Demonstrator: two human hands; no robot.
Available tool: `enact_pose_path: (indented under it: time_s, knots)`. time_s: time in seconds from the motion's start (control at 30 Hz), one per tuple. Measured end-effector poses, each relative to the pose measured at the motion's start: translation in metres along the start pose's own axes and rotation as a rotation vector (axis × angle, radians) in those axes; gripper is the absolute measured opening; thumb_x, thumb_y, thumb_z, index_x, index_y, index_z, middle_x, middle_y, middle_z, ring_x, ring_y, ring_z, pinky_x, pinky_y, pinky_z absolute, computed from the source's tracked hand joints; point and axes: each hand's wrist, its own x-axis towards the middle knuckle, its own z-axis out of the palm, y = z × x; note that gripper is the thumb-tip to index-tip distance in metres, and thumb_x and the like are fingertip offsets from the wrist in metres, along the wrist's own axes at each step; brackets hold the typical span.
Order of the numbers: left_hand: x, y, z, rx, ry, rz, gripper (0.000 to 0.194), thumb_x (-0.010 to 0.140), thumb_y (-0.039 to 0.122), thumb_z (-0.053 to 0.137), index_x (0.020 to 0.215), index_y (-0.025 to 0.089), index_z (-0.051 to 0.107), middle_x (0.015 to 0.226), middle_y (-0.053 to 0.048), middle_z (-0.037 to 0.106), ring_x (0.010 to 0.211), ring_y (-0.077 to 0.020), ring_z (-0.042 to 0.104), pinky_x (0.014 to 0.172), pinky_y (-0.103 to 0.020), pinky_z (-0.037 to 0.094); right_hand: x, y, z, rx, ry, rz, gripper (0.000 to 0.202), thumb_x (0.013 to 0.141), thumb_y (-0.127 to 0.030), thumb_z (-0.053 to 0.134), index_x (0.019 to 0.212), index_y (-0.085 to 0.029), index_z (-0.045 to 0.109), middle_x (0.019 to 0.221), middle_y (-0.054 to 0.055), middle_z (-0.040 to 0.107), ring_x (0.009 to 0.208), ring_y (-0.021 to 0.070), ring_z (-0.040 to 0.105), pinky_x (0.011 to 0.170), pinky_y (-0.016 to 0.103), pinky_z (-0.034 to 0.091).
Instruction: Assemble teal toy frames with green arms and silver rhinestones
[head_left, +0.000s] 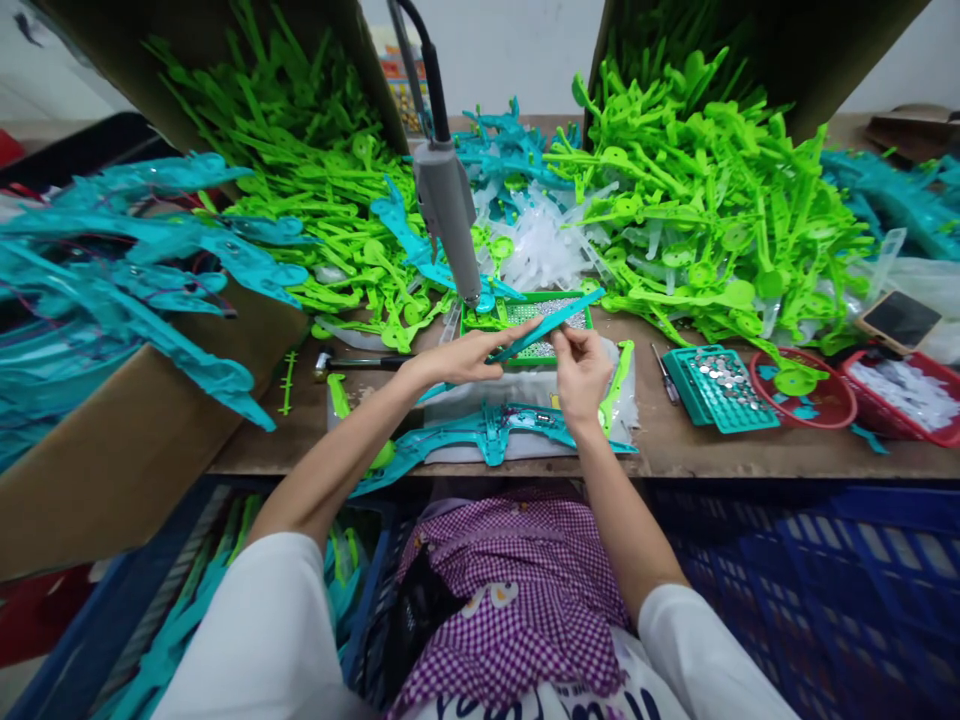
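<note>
Over the work spot, my left hand (469, 356) grips a long blue plastic part (559, 318), which slants up to the right. My right hand (581, 375) is closed in a pinch just below that part's right half; what its fingertips hold, if anything, is hidden. On the bench below both hands lies a blue bow-shaped plastic piece (492, 440) with thin wires and small parts inside. Behind the hands sits a green tray (589, 318) of small metal pieces, partly covered by the blue part. A grey electric screwdriver (448, 215) hangs over the tray's left end.
Heaps of green plastic parts (697, 220) spill from boxes at both sides. Blue parts (142, 240) fill a cardboard box (127, 450) at left. A hammer (360, 363) lies left; a teal tray (739, 395) with metal discs and red baskets (825, 415) stand right.
</note>
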Motion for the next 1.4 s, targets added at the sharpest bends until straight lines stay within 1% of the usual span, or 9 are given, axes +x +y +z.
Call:
enact_pose_path:
  time_s: [0.23, 0.4, 0.63, 0.8, 0.87, 1.0, 1.07, 1.23, 1.4]
  knots:
    - [0.005, -0.002, 0.000, -0.023, 0.021, 0.007, 0.090, 0.077, 0.016, 0.047, 0.154, 0.028, 0.002, 0.136, -0.005, 0.056, 0.075, -0.0129, 0.054, 0.075, -0.025, 0.043, 0.004, 0.001, 0.000, -0.074, 0.020, -0.046, 0.017, 0.082, -0.040, 0.062, 0.081, -0.022, 0.061, 0.085, 0.001, 0.068, 0.097, 0.0178, 0.066, 0.093, 0.038, 0.053]
    - [0.005, -0.005, -0.003, -0.053, 0.071, 0.014, 0.086, 0.079, 0.017, 0.049, 0.154, 0.030, 0.009, 0.141, -0.002, 0.052, 0.095, -0.0170, 0.059, 0.087, -0.027, 0.044, 0.008, -0.003, -0.006, 0.132, -0.066, 0.100, 0.024, 0.081, -0.042, 0.064, 0.092, -0.020, 0.060, 0.085, 0.000, 0.068, 0.081, 0.0138, 0.068, 0.082, 0.034, 0.058]
    - [0.005, -0.012, 0.000, -0.117, 0.030, 0.076, 0.087, 0.078, 0.015, 0.051, 0.152, 0.036, 0.010, 0.156, -0.001, 0.031, 0.124, -0.0241, 0.051, 0.101, -0.035, 0.041, 0.001, -0.020, -0.047, -0.062, -0.242, 0.226, 0.057, 0.072, -0.036, 0.075, 0.124, -0.026, 0.052, 0.089, 0.004, 0.072, 0.084, 0.0185, 0.070, 0.078, 0.033, 0.058]
    - [0.007, -0.006, 0.004, -0.163, -0.013, 0.154, 0.086, 0.078, 0.013, 0.050, 0.153, 0.030, 0.013, 0.157, -0.002, 0.028, 0.134, -0.0253, 0.042, 0.106, -0.035, 0.038, 0.008, -0.059, -0.085, -0.456, 0.046, -0.133, 0.034, 0.083, -0.037, 0.063, 0.116, -0.026, 0.063, 0.119, 0.008, 0.064, 0.115, 0.0227, 0.060, 0.101, 0.042, 0.048]
    - [0.007, 0.000, 0.004, -0.171, -0.054, 0.173, 0.085, 0.077, 0.013, 0.050, 0.153, 0.030, 0.014, 0.157, 0.001, 0.027, 0.138, -0.0239, 0.038, 0.109, -0.034, 0.035, 0.022, -0.072, -0.090, -0.556, -0.074, -0.161, 0.037, 0.080, -0.038, 0.067, 0.116, -0.029, 0.064, 0.121, 0.007, 0.063, 0.123, 0.0252, 0.054, 0.102, 0.043, 0.047]
    - [0.006, 0.010, 0.004, -0.166, -0.108, 0.190, 0.080, 0.080, 0.016, 0.049, 0.152, 0.030, 0.017, 0.157, 0.005, 0.027, 0.140, -0.0224, 0.034, 0.109, -0.031, 0.033, 0.050, -0.072, -0.085, -0.625, -0.495, 0.048, 0.030, 0.078, -0.043, 0.068, 0.103, -0.026, 0.072, 0.076, 0.005, 0.070, 0.082, 0.0224, 0.069, 0.080, 0.039, 0.056]
    - [0.005, 0.015, 0.004, -0.151, -0.118, 0.176, 0.076, 0.083, 0.019, 0.049, 0.152, 0.030, 0.019, 0.156, 0.006, 0.028, 0.140, -0.0219, 0.035, 0.108, -0.030, 0.034, 0.054, -0.063, -0.082, -0.473, -0.594, 0.215, 0.038, 0.077, -0.044, 0.069, 0.110, -0.024, 0.070, 0.074, 0.004, 0.071, 0.061, 0.0170, 0.067, 0.066, 0.034, 0.057]
    - [-0.006, 0.020, -0.004, -0.112, 0.016, 0.075, 0.066, 0.092, 0.030, 0.048, 0.152, 0.025, 0.021, 0.156, -0.001, 0.030, 0.138, -0.0209, 0.037, 0.110, -0.031, 0.032, 0.049, -0.032, -0.095, -0.021, -0.416, 0.486, 0.024, 0.064, -0.039, 0.080, 0.076, -0.019, 0.073, 0.096, 0.008, 0.074, 0.054, 0.0133, 0.067, 0.058, 0.029, 0.060]
    - [-0.075, 0.017, -0.026, -0.002, 0.211, -0.120, 0.064, 0.095, 0.047, 0.045, 0.151, 0.021, 0.027, 0.150, -0.009, 0.040, 0.133, -0.0240, 0.042, 0.109, -0.034, 0.032, 0.046, -0.014, -0.115, 0.010, -0.323, 0.501, 0.016, 0.067, -0.034, 0.078, 0.078, -0.022, 0.074, 0.091, 0.006, 0.075, 0.054, 0.0148, 0.068, 0.058, 0.029, 0.062]
